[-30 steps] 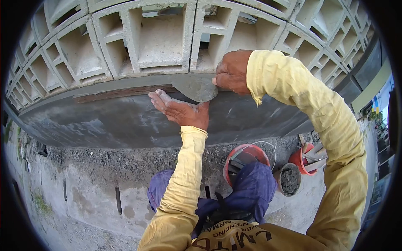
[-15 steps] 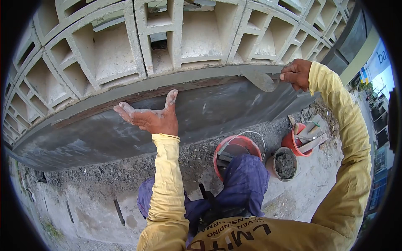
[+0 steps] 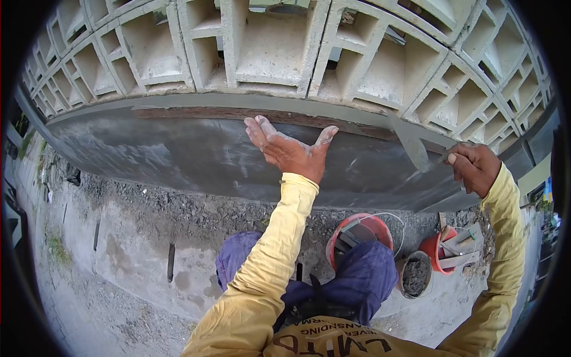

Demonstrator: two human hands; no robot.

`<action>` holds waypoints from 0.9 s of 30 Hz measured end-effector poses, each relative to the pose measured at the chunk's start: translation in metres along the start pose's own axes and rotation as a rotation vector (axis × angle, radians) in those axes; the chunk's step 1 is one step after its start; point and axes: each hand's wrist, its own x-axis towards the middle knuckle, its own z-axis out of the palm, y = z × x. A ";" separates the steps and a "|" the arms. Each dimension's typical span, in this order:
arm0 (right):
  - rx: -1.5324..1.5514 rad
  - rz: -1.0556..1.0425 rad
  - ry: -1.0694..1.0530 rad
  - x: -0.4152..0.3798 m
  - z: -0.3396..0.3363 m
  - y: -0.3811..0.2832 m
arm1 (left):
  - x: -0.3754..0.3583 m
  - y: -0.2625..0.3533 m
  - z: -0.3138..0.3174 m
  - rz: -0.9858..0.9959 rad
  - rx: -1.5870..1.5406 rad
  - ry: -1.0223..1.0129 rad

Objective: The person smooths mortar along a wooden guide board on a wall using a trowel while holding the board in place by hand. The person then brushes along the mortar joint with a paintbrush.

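Note:
My left hand (image 3: 291,152) is open, palm up, its plaster-dusted fingers and thumb spread beneath a long wooden strip (image 3: 202,113). That strip runs along the top of the dark grey plastered wall (image 3: 196,152), just below a smooth mortar ledge (image 3: 339,109). Farther right, my right hand (image 3: 476,168) is closed around a trowel, its handle mostly hidden by the fingers. The thin trowel blade (image 3: 410,146) slants across the wall face, with its far end at the ledge near the strip's right end.
Pale openwork blocks (image 3: 273,56) rise above the ledge. Below the wall stand a red bucket (image 3: 388,229), a bucket of wet mortar (image 3: 416,278) and a second red bucket (image 3: 429,247) holding tools. Loose gravel (image 3: 178,208) lines the wall's foot, beside concrete paving (image 3: 131,256).
The view has shifted, moving the scene rightward. My left hand is slightly farther right along the strip. My right hand has come lower, and the trowel blade has swung from along the ledge to a steep slant.

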 end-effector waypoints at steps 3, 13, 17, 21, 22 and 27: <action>-0.238 -0.278 -0.065 0.025 0.023 -0.071 | -0.005 -0.011 0.006 0.030 -0.074 0.025; -0.657 -0.535 -0.089 0.097 0.069 -0.170 | -0.004 -0.009 0.001 0.055 -0.054 0.035; -0.787 -0.511 -0.099 0.095 0.059 -0.151 | -0.005 -0.010 0.000 0.050 -0.020 -0.021; -0.655 -0.363 -0.083 0.079 0.037 -0.112 | -0.001 -0.003 -0.004 0.064 0.034 -0.046; -0.629 -0.380 -0.065 0.076 0.032 -0.097 | 0.000 -0.002 -0.004 0.067 0.050 -0.049; -0.584 -0.309 -0.063 0.057 0.010 -0.032 | -0.002 -0.010 0.011 0.116 -0.056 0.018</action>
